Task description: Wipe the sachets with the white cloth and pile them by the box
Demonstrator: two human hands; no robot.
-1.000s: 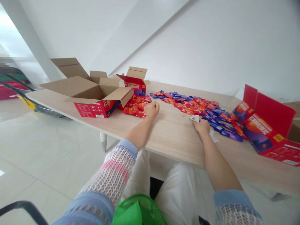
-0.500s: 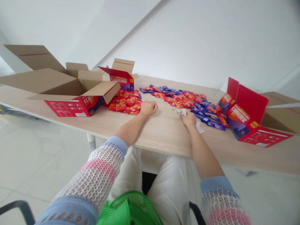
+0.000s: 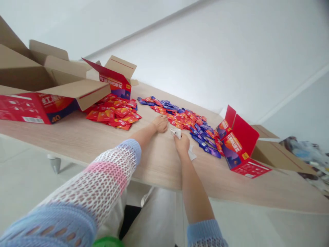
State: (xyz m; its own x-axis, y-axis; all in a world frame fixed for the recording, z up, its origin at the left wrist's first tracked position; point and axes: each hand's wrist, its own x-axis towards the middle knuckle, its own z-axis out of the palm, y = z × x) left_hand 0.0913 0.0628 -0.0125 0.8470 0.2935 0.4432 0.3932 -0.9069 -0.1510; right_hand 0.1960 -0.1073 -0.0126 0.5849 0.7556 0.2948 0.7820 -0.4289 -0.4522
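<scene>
My left hand rests palm down on the table beside the long pile of red and purple sachets. Its fingers are curled in, and whatever may be inside them is hidden. A crumpled white tissue sticks out from the fingers of my right hand, which are closed on it. This hand is just in front of the pile, a little right of the left one. More white tissue shows on the table beside the right wrist. Left of my hands lies a heap of red sachets.
A large open carton stands at the left, with a smaller open red box behind the red heap. Another open red box is at the right end of the pile. The wooden table runs along a white wall.
My view has turned right and tilted. My left hand has moved right from beside the red heap to the long pile, nearer the right hand. The right hand still holds the tissue.
</scene>
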